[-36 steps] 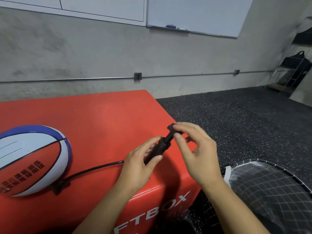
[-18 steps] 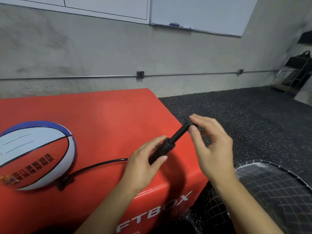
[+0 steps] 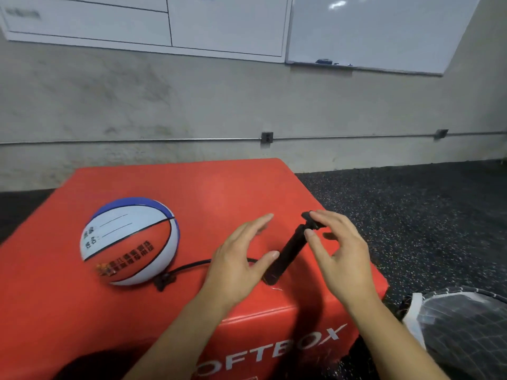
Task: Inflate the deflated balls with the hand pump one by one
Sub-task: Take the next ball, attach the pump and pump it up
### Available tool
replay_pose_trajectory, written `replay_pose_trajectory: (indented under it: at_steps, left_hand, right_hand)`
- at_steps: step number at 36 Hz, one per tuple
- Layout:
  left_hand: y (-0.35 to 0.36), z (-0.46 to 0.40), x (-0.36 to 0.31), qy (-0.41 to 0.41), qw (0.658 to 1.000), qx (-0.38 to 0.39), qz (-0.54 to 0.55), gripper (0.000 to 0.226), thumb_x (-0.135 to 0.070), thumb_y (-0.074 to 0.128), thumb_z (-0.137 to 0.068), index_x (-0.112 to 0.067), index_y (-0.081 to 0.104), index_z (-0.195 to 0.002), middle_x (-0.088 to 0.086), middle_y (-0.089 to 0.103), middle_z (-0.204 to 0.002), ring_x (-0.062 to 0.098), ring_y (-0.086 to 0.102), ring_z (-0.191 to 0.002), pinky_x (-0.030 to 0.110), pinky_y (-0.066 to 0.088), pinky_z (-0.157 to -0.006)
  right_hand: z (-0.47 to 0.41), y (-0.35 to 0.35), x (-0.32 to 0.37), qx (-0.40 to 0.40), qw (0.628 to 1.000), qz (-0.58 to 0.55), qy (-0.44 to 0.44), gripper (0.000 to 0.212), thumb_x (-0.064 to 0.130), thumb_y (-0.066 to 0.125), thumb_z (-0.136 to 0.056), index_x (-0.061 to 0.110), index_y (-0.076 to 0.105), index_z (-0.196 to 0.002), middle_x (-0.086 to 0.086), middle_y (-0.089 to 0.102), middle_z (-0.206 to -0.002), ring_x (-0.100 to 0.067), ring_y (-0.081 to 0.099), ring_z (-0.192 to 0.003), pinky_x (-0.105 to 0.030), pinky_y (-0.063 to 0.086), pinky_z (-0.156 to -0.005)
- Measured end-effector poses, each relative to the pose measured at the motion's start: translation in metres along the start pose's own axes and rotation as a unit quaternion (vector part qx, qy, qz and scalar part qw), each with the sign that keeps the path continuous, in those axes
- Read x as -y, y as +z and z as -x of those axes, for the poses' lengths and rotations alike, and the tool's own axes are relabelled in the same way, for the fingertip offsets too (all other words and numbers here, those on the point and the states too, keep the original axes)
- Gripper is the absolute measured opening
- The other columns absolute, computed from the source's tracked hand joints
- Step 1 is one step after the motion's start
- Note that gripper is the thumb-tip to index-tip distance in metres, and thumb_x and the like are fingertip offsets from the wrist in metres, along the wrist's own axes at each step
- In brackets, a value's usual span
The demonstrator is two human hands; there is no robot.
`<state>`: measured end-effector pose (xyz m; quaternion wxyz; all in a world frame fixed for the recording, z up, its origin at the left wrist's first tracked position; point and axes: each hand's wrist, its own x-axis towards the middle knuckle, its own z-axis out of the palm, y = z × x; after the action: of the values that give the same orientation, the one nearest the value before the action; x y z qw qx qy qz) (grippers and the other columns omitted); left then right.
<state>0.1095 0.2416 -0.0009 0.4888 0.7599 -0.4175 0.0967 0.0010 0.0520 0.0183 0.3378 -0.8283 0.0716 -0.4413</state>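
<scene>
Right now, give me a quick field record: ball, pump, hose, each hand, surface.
ball: red, white and blue ball lying on the red soft box
pump: black hand pump tilted, lower end on the box
hose: black hose runs from pump to ball
left hand: left hand open beside the pump barrel, thumb near it
right hand: right hand pinching the pump handle
floor: netted hoop at right

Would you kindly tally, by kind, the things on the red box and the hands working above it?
Balls: 1, the red, white and blue ball
Hand pumps: 1, the black hand pump with its hose
Hands: 2, left hand, right hand
Total: 4, all over the red box
</scene>
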Motion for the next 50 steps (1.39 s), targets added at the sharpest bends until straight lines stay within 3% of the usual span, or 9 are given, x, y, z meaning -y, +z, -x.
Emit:
replay_pose_trajectory:
  at_steps: [8,15,20,24,27,34,42,45,50]
  left_hand:
    - [-0.079,0.025,0.017,-0.023,0.995,-0.068,-0.067,0.073,-0.030,0.080,-0.090,-0.039,0.046,-0.153,-0.020,0.060,-0.137,0.003,0.057,-0.128,0.033,0.050,-0.105]
    - [-0.137,0.042,0.038,0.011,0.976,-0.139,-0.169,0.060,-0.041,0.072,-0.087,-0.027,0.056,-0.144,-0.015,0.057,-0.142,0.008,0.049,-0.138,0.032,0.037,-0.117]
    - [-0.179,0.054,0.064,-0.014,0.947,-0.185,-0.261,0.070,-0.062,0.071,-0.079,-0.028,0.062,-0.139,-0.002,0.052,-0.153,0.023,0.036,-0.152,0.053,0.028,-0.122]
    - [-0.199,0.062,0.083,-0.135,0.949,-0.092,-0.271,0.098,-0.088,0.066,-0.059,-0.057,0.043,-0.149,-0.007,0.021,-0.172,0.018,0.002,-0.162,0.064,0.007,-0.127]
    - [-0.202,0.063,0.093,-0.165,0.956,-0.019,-0.240,0.116,-0.091,0.069,-0.050,-0.071,0.017,-0.152,-0.010,0.000,-0.175,0.018,-0.009,-0.162,0.064,0.007,-0.127]
    - [-0.193,0.049,0.110,-0.135,0.970,-0.039,-0.200,0.111,-0.076,0.074,-0.058,-0.067,0.019,-0.154,-0.015,0.004,-0.173,0.018,0.010,-0.159,0.048,0.024,-0.127]
    - [-0.186,0.017,0.126,-0.148,0.964,-0.110,-0.191,0.096,-0.080,0.067,-0.062,-0.055,0.037,-0.150,-0.011,0.029,-0.168,0.019,0.031,-0.151,0.051,0.033,-0.119]
    - [-0.185,0.005,0.132,-0.154,0.963,-0.124,-0.181,0.091,-0.082,0.066,-0.063,-0.055,0.041,-0.147,-0.014,0.039,-0.162,0.015,0.035,-0.149,0.054,0.034,-0.118]
    - [-0.183,-0.015,0.128,-0.159,0.976,-0.140,-0.060,0.078,-0.073,0.075,-0.068,-0.052,0.054,-0.140,-0.024,0.055,-0.142,0.004,0.052,-0.134,0.045,0.043,-0.116]
  right_hand:
    - [-0.007,0.036,0.022,0.035,0.999,-0.026,0.002,0.046,0.007,0.075,-0.093,0.033,0.067,-0.130,0.003,0.055,-0.137,-0.008,0.059,-0.124,-0.024,0.055,-0.091]
    - [-0.008,0.078,0.037,0.052,0.998,-0.036,-0.016,0.044,0.002,0.068,-0.095,0.027,0.069,-0.131,0.002,0.058,-0.137,-0.008,0.055,-0.129,-0.046,0.052,-0.104]
    - [-0.007,0.103,0.042,0.071,0.996,-0.013,-0.048,0.045,-0.002,0.063,-0.096,0.025,0.069,-0.132,0.003,0.061,-0.134,-0.016,0.058,-0.128,-0.047,0.048,-0.108]
    - [-0.005,0.120,0.044,0.095,0.993,-0.007,-0.069,0.048,-0.005,0.063,-0.095,0.026,0.069,-0.131,0.004,0.062,-0.134,-0.019,0.059,-0.127,-0.047,0.048,-0.108]
    - [-0.004,0.129,0.045,0.107,0.991,-0.007,-0.081,0.049,-0.006,0.064,-0.094,0.026,0.069,-0.131,0.005,0.062,-0.134,-0.018,0.059,-0.126,-0.047,0.048,-0.108]
    - [-0.008,0.142,0.043,0.138,0.987,0.000,-0.085,0.053,-0.006,0.066,-0.093,0.029,0.068,-0.132,0.009,0.061,-0.133,-0.015,0.059,-0.124,-0.042,0.047,-0.109]
    - [-0.015,0.164,0.033,0.187,0.980,0.000,-0.073,0.052,-0.006,0.064,-0.094,0.030,0.069,-0.132,0.012,0.062,-0.130,-0.007,0.058,-0.125,-0.028,0.044,-0.109]
    - [-0.018,0.174,0.028,0.212,0.974,0.009,-0.077,0.051,-0.004,0.065,-0.094,0.031,0.068,-0.132,0.011,0.062,-0.130,-0.007,0.059,-0.124,-0.031,0.046,-0.108]
    - [-0.030,0.182,0.025,0.235,0.967,0.007,-0.096,0.052,-0.005,0.064,-0.093,0.034,0.068,-0.128,0.016,0.064,-0.128,-0.007,0.062,-0.119,-0.031,0.049,-0.104]
